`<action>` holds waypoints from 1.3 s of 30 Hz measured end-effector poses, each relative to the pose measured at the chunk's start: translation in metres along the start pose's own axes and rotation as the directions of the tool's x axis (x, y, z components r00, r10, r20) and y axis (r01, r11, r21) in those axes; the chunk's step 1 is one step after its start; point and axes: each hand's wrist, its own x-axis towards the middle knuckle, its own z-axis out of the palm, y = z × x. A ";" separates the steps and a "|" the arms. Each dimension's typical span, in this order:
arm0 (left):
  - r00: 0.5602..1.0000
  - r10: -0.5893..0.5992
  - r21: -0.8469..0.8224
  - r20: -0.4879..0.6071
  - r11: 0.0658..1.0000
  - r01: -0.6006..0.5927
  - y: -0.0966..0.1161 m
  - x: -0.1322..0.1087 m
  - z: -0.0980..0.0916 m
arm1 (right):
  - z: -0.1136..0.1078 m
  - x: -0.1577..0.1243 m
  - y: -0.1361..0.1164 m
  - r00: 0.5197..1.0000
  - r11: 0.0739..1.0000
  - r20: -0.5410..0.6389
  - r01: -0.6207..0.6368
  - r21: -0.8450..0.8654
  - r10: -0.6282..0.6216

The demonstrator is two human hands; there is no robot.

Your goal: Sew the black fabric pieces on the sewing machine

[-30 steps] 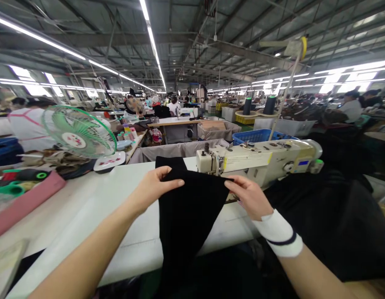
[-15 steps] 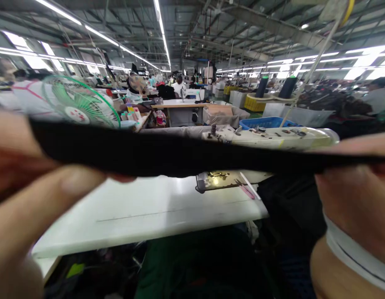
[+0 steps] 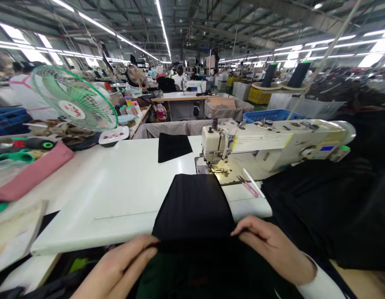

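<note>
A black fabric piece (image 3: 194, 203) lies over the front edge of the white sewing table (image 3: 124, 207), its far end flat on the top. My left hand (image 3: 124, 263) pinches its near left corner between thumb and fingers. At the near right corner my right hand (image 3: 273, 247) pinches the fabric the same way. Just beyond the fabric's far end stands the sewing machine (image 3: 248, 143), its needle area lit. A second, smaller black fabric piece (image 3: 174, 147) rests flat on the table left of the machine head.
Thread snips (image 3: 248, 187) and a white pen-like stick (image 3: 254, 182) lie right of the fabric. Dark cloth (image 3: 329, 207) is heaped at the right. A green fan (image 3: 74, 99) and a pink pouch (image 3: 33, 170) are at left. A blue basket (image 3: 273, 115) stands behind the machine.
Both hands have come down from close before the camera, bringing the black fabric onto the table edge. The machine head and the smaller fabric piece are now uncovered.
</note>
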 end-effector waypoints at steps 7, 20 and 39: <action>0.994 -0.104 0.317 -0.026 0.942 0.107 -0.014 0.130 0.021 | 0.016 0.113 0.049 0.925 0.970 -0.363 0.021 -0.241 -0.110; 0.996 -0.024 0.052 -0.087 0.998 0.029 -0.056 0.205 0.057 | 0.034 0.158 0.087 0.799 0.956 -0.557 0.073 -0.284 -0.226; 0.936 -0.209 -0.816 -0.284 0.565 -0.121 0.014 0.118 0.016 | 0.004 0.080 0.060 0.786 0.954 -0.607 0.087 0.287 0.112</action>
